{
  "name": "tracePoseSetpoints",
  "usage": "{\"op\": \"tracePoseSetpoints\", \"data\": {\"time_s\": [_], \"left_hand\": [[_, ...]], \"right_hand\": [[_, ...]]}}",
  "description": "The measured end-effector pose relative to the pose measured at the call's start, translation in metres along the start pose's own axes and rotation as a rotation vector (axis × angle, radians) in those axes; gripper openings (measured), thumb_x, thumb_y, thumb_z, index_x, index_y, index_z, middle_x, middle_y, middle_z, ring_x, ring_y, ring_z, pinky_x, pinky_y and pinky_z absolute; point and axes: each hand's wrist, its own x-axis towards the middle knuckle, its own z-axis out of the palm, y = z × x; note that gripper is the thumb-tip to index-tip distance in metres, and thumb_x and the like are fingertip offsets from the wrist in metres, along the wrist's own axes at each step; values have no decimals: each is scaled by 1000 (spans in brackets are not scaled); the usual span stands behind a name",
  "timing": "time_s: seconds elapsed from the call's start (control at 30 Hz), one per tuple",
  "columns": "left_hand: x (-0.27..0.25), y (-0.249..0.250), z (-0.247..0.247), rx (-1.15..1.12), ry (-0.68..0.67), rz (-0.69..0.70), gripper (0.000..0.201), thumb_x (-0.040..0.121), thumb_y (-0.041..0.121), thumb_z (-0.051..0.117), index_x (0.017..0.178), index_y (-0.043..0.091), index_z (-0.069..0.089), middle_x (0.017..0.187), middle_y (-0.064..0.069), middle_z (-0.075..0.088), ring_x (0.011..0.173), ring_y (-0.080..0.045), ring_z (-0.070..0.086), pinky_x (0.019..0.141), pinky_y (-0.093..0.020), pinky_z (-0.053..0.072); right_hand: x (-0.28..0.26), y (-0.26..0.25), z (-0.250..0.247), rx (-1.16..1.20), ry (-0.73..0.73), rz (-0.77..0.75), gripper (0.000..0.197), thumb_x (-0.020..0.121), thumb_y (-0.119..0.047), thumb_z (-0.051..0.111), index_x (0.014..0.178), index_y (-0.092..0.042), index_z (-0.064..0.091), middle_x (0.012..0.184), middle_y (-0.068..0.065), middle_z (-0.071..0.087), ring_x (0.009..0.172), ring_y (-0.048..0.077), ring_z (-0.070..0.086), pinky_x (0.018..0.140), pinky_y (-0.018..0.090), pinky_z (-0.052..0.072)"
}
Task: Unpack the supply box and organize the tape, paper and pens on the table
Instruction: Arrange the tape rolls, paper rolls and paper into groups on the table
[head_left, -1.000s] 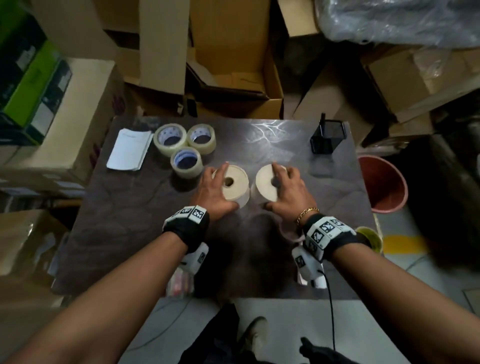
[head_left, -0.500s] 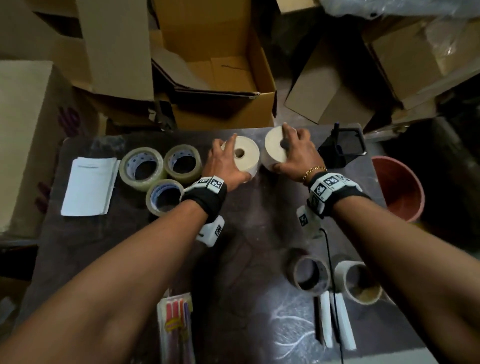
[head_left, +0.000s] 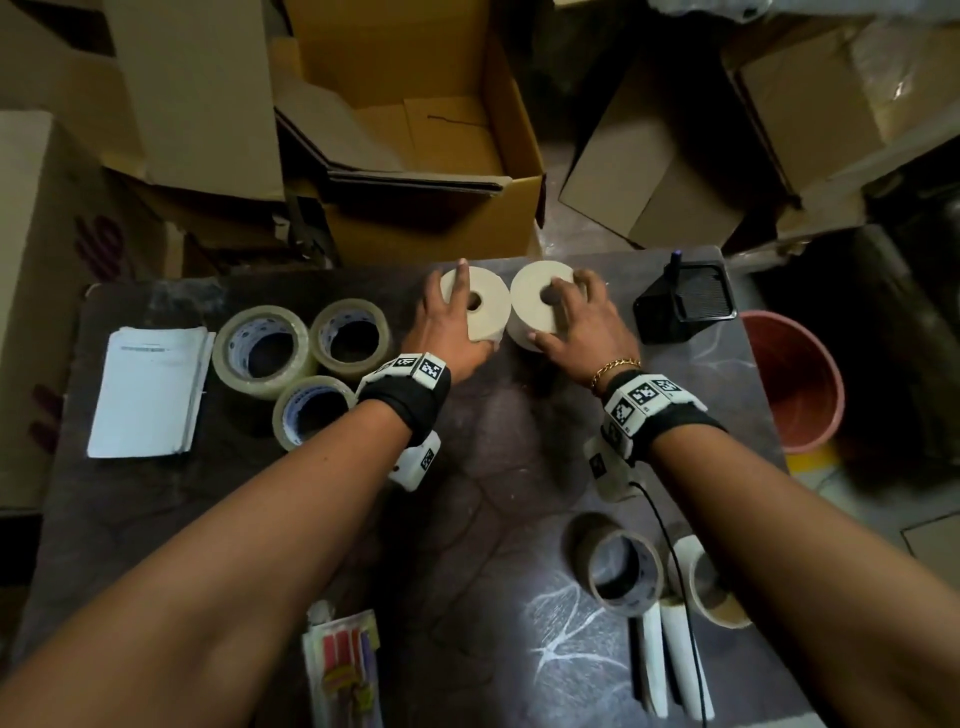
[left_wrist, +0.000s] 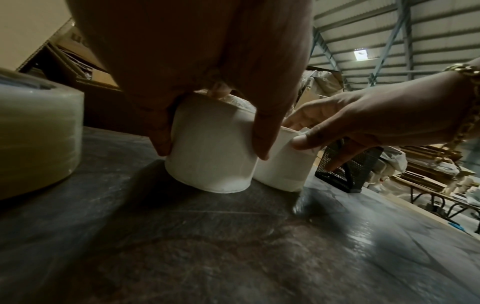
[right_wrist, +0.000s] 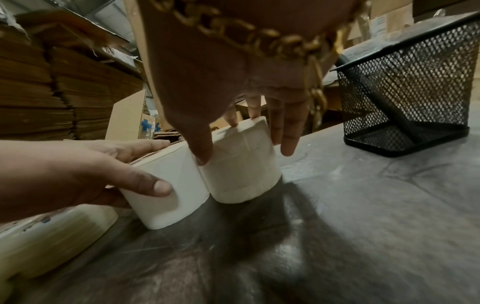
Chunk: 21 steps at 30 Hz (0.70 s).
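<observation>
Two white paper rolls stand side by side at the table's far edge. My left hand (head_left: 452, 322) grips the left roll (head_left: 485, 312) from above, thumb and fingers curled down its sides (left_wrist: 210, 174). My right hand (head_left: 563, 317) grips the right roll (head_left: 530, 306) the same way (right_wrist: 241, 181); the rolls touch. Three clear tape rolls (head_left: 262, 351) lie to the left, beside a white paper stack (head_left: 148, 389). A pack of pens (head_left: 345, 670) lies near the front edge.
A black mesh pen holder (head_left: 685, 301) stands right of the rolls. A brown tape roll (head_left: 621, 569), a pale tape roll (head_left: 711, 587) and white tubes (head_left: 670, 660) lie at front right. An open cardboard box (head_left: 415, 130) sits behind the table (head_left: 493, 467); a red bucket (head_left: 795, 384) is off its right side.
Both hands have slid the two white rolls away from me, from mid-table to the far edge. Their hold on the rolls is the same.
</observation>
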Motion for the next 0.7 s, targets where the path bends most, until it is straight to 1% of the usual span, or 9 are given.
{"op": "tracePoseSetpoints", "data": {"time_s": [0.13,0.23,0.3,0.37,0.4,0.47,0.53,0.6,0.7], "left_hand": [[4,1,-2,-5,-33,-1,109,78,40,74,153,31,-4,158,-6,-4,144,-38,16,114,-50,29],[2,1,-3,29,-53,-33,108,79,41,73,152,35,-7,160,-4,-16,145,-41,14,114,-52,29],[-5,-1,-2,91,-58,-41,106,80,40,71,151,35,-7,159,-6,-22,145,-42,14,111,-53,33],[-18,-5,-2,143,-62,-36,104,81,41,70,152,35,-6,159,-7,-23,145,-42,14,111,-53,35],[-27,-7,-1,155,-68,-41,103,81,42,69,152,35,-5,160,-8,-21,146,-40,11,112,-53,33],[-50,-11,-1,176,-76,-55,98,83,45,67,153,34,-1,161,-7,-16,148,-35,5,113,-51,30],[-81,-13,-2,183,-52,-54,87,84,46,64,153,30,12,162,-7,-8,149,-31,5,114,-49,30],[-118,-16,-2,152,-15,-58,73,85,45,62,148,27,30,162,-6,6,147,-30,11,115,-47,28],[-185,-23,1,63,40,-101,63,84,45,65,139,23,44,154,-8,25,142,-30,25,116,-42,28]], "right_hand": [[-7,1,2,5,4,-1,61,80,-48,70,131,-34,41,154,-1,18,135,33,37,100,53,46],[-11,0,-3,-28,-36,-23,64,82,-48,67,135,-35,35,156,-2,14,136,34,35,101,54,45],[-15,4,-9,-78,-88,-34,74,81,-54,66,141,-35,27,158,-1,10,138,35,31,102,56,43],[-25,11,-15,-87,-115,-16,89,77,-63,64,148,-32,20,160,2,9,141,35,27,107,56,39],[-34,14,-17,-68,-106,-11,90,77,-64,63,149,-30,20,160,3,11,141,35,27,108,56,38],[-59,17,-18,-41,-77,-44,83,81,-59,61,148,-26,24,156,5,20,137,33,33,108,52,39],[-88,15,-15,-20,-68,-109,75,85,-52,60,147,-25,28,152,5,27,135,29,36,108,47,39],[-120,9,-11,24,-60,-191,69,86,-46,61,145,-24,33,148,5,33,132,27,39,108,42,39],[-168,-3,1,91,-105,-296,64,85,-42,61,142,-24,37,141,3,40,127,25,45,105,39,42]]}}
